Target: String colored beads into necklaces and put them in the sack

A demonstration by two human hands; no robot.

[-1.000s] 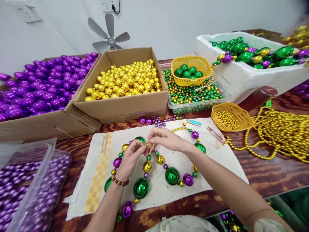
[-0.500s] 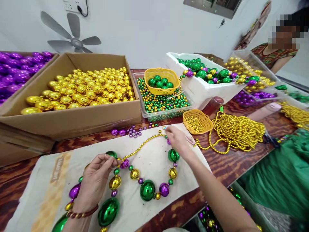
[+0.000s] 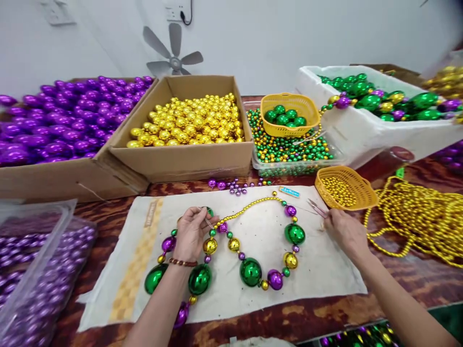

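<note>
A bead necklace [image 3: 251, 272] of green, gold and purple balls lies in curves on a whitish cloth [image 3: 267, 308]. My left hand [image 3: 191, 230] is closed over its upper left part, pinching a thin pale string beside a string of small gold beads [image 3: 249, 206]. My right hand [image 3: 345, 231] is closed at the cloth's right edge, holding small metal scissors [image 3: 317, 207]; their pointed blades face left and their handles are hidden in my fingers. A small blue label [image 3: 289, 192] lies on the cloth above the necklace.
Boxes of purple balls [image 3: 72, 115] and gold balls [image 3: 191, 120] line the back. A yellow basket [image 3: 289, 129] sits on a tub of small beads [image 3: 292, 156]. Nearer stand a small yellow basket [image 3: 356, 195], gold bead strands [image 3: 423, 217] and a white foam box [image 3: 358, 127].
My right hand has moved away from the top end of the necklace to the cloth's right edge, and scissors now show in it. My left hand keeps its pinch. The view has swung left.
</note>
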